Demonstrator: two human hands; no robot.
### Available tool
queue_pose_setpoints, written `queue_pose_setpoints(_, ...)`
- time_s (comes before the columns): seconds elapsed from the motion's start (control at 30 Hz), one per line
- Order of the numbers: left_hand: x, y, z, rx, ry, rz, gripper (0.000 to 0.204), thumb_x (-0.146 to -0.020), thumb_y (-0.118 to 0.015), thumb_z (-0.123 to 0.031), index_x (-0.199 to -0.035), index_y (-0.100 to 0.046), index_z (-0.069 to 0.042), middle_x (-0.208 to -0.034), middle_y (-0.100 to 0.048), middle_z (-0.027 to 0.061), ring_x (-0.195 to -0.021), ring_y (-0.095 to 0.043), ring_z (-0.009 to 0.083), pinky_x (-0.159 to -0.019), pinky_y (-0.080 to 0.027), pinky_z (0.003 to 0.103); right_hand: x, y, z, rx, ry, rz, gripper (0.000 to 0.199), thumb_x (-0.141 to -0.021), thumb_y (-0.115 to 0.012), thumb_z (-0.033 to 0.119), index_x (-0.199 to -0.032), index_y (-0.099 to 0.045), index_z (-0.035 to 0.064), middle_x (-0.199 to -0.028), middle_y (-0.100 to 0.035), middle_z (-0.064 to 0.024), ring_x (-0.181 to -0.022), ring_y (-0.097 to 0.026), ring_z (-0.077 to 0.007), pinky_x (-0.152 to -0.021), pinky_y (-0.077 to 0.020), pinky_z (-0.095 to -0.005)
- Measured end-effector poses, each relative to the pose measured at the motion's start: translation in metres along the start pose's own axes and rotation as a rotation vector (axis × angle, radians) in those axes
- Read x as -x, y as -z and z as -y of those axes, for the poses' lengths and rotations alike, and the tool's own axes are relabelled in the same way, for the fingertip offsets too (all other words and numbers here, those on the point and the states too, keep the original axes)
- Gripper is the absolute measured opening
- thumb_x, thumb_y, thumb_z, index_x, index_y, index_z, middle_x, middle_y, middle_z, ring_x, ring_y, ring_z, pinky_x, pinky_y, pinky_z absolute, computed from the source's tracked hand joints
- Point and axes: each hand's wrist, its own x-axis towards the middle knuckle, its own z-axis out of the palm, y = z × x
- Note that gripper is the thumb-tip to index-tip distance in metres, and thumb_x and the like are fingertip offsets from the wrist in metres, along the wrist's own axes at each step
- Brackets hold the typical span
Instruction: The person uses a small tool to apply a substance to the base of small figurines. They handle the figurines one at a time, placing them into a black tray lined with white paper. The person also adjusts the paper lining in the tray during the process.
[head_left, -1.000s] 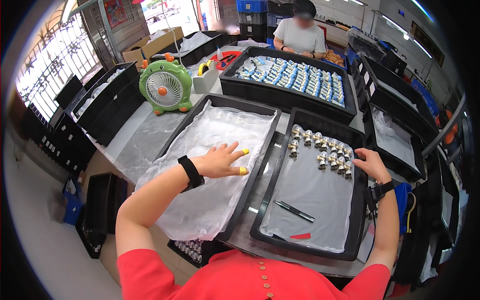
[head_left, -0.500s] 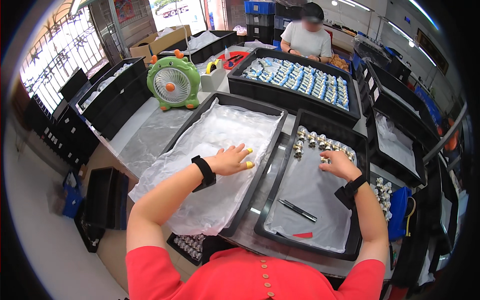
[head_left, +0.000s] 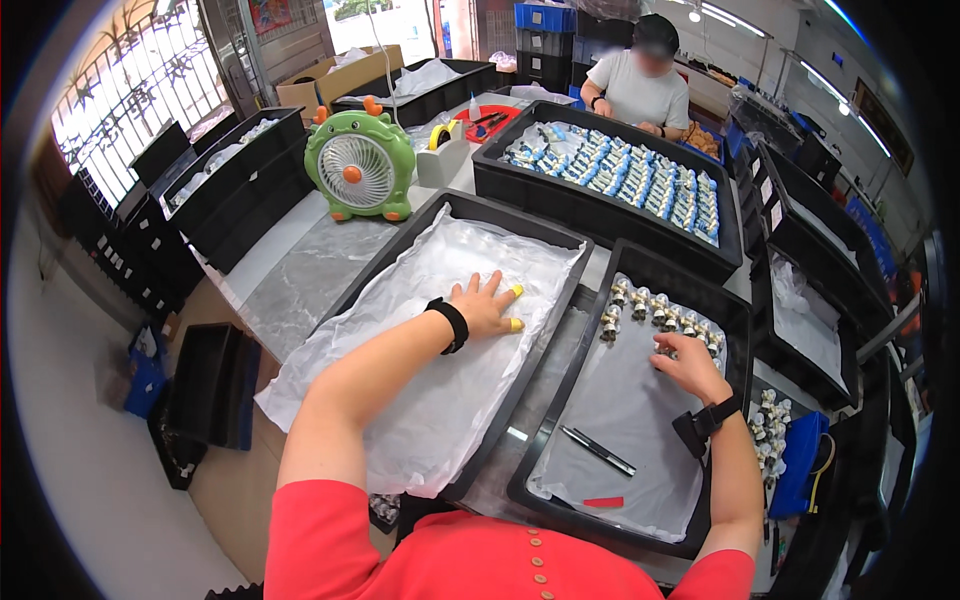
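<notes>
My left hand (head_left: 485, 308) lies flat on the crumpled white plastic liner (head_left: 440, 385) of the left black tray (head_left: 440, 205), its fingers spread. Yellow covers wrap two of its fingertips. Over the right black tray (head_left: 745, 330), my right hand (head_left: 694, 370) has its fingers curled in a pinch just below a cluster of small metal parts with pale rounded tops (head_left: 665, 308). Whatever lies between those fingertips is too small to make out. A black pen (head_left: 598, 452) and a red strip (head_left: 603, 502) rest on the same tray's pale liner (head_left: 600, 410).
A green animal-shaped fan (head_left: 360, 165) stands behind the left tray, beside a tape dispenser (head_left: 442, 160). Farther back, a large black tray (head_left: 590, 208) holds rows of blue-and-white parts. A co-worker (head_left: 640, 85) sits behind it. A blue bag (head_left: 798, 465) lies at right.
My left hand has slid forward and right across the liner, its fingers spreading wider. The right hand stays by the parts in a similar curled shape. The whole view has shifted slightly.
</notes>
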Motion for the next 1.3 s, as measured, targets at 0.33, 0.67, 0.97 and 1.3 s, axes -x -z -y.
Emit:
queue_pose_setpoints(0.33,-0.003,-0.001,0.003,0.031,-0.032,-0.022,0.072,-0.087,-0.043,-0.060,-0.145,-0.024,-0.023,-0.151,-0.009,0.0217,-0.136,-0.011,0.0494,-0.105,-0.016,0.062,-0.003,0.008,-0.003,-0.092,0.009,-0.177,0.034,-0.078,-0.065,0.016,-0.106,-0.064,-0.0027,-0.095,-0.067,-0.0193,-0.090,-0.065,-0.0285,-0.081,-0.0494,-0.0332)
queue_pose_setpoints(0.67,0.008,0.024,-0.005,0.120,-0.067,-0.274,0.064,-0.088,-0.055,-0.040,-0.141,-0.031,-0.014,-0.147,-0.019,0.0248,-0.135,-0.023,0.0397,-0.104,-0.025,0.055,-0.005,0.006,-0.023,0.118,-0.054,-0.162,0.051,-0.069,-0.071,0.021,-0.115,-0.059,0.0027,-0.111,-0.063,-0.0157,-0.107,-0.057,-0.0293,-0.097,-0.0381,-0.0411)
queue_pose_setpoints(0.97,0.083,0.046,-0.072,1.351,-0.348,-0.207,0.047,-0.089,-0.058,-0.019,-0.131,-0.044,-0.003,-0.129,-0.049,0.0086,-0.115,-0.051,0.0171,-0.097,-0.038,0.030,0.001,-0.015,-0.016,0.410,-0.070,-0.062,0.070,-0.060,-0.079,0.023,-0.123,-0.052,0.0074,-0.117,-0.051,-0.0092,-0.117,-0.046,-0.0281,-0.104,-0.0206,-0.0598)
queue_pose_setpoints(1.3,0.108,0.013,-0.118,1.743,-0.274,0.166,0.051,-0.091,-0.054,-0.012,-0.138,-0.035,-0.007,-0.133,-0.045,0.0080,-0.117,-0.050,0.0177,-0.096,-0.039,0.030,0.012,0.006,0.059,-0.155,0.422,-0.254,0.065,-0.062,-0.076,0.006,-0.122,-0.052,0.0049,-0.118,-0.050,-0.0109,-0.111,-0.051,-0.0276,-0.096,-0.0406,-0.0344)
